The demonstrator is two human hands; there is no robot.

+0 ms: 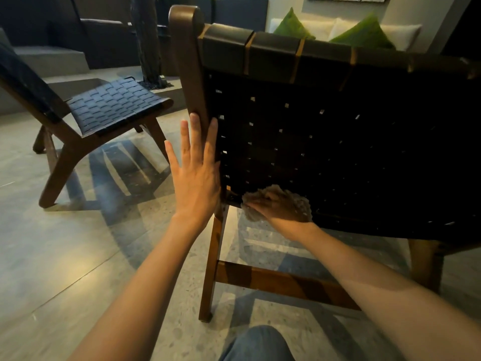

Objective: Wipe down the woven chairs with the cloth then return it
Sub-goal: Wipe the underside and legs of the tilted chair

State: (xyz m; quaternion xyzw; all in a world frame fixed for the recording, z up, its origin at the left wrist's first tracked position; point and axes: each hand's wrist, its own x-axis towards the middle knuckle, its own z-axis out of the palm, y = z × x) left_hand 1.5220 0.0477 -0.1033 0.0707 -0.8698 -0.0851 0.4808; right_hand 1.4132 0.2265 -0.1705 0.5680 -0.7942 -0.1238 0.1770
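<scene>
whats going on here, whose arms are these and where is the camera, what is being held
No machine here: a person wears a wide camera on the head, so you look down their own arms. The left hand lies flat against the brown wooden frame of the near chair with the black woven back. The right hand presses a crumpled grey-brown cloth on that weave, low down; the shadow hides its grip. A second dark woven chair stands to the left on the grey stone floor.

A grey speckled floor with darker angled bands is noted. A white sofa bearing two green cushions is set against a pale wall. Dark grey steps are seen far left, dimly lit.
</scene>
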